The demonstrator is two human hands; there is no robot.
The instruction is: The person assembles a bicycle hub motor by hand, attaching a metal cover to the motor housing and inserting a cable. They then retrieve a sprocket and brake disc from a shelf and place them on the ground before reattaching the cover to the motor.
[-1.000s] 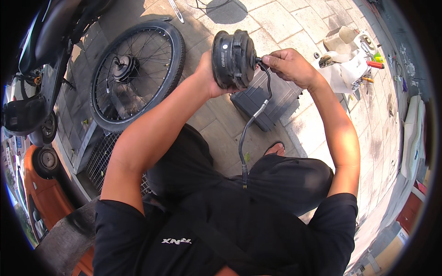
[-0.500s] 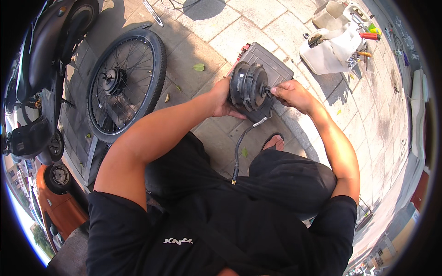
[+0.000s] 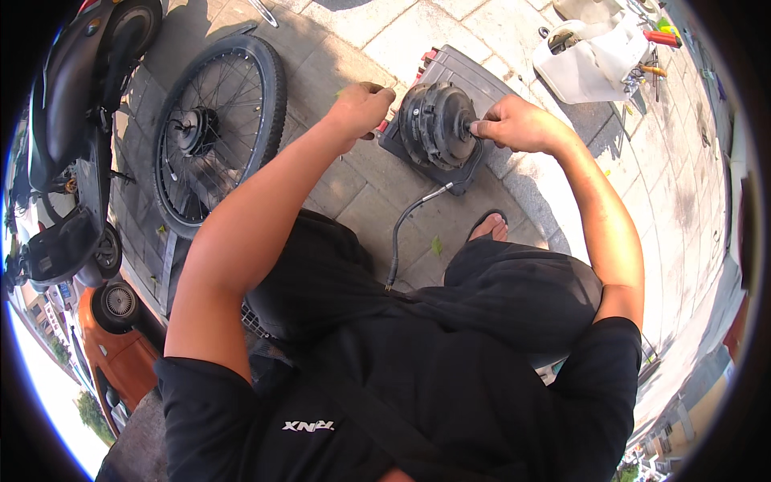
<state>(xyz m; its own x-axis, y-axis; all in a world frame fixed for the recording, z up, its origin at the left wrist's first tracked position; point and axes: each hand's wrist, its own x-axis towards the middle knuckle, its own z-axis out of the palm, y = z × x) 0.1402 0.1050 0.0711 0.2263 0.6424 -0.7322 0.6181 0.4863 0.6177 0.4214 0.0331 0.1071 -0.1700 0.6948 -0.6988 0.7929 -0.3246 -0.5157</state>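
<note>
A black hub motor (image 3: 430, 128) rests tilted on a dark grey toolbox (image 3: 474, 76) with red latches. A cable (image 3: 399, 229) runs from the motor's right side toward my lap and ends in small bare pins. The thumb and fingers of my right hand (image 3: 518, 124) are closed on the motor's axle end, which they mostly cover. My left hand (image 3: 360, 114) hovers just left of the motor, apart from it. Its fingers are half curled, with a gap between thumb and fingertips and nothing visible in them.
A spoked wheel (image 3: 265, 120) with a hub motor lies at the left. Behind it stand a dark scooter (image 3: 76, 120) and an orange vehicle (image 3: 120, 345). A cut white plastic jug (image 3: 590, 72) with tools is at the far right. My sandalled foot (image 3: 490, 226) is near the toolbox.
My left hand has let go of the motor's left side and moved up and left. The motor has settled onto the toolbox. My right hand stays at the axle.
</note>
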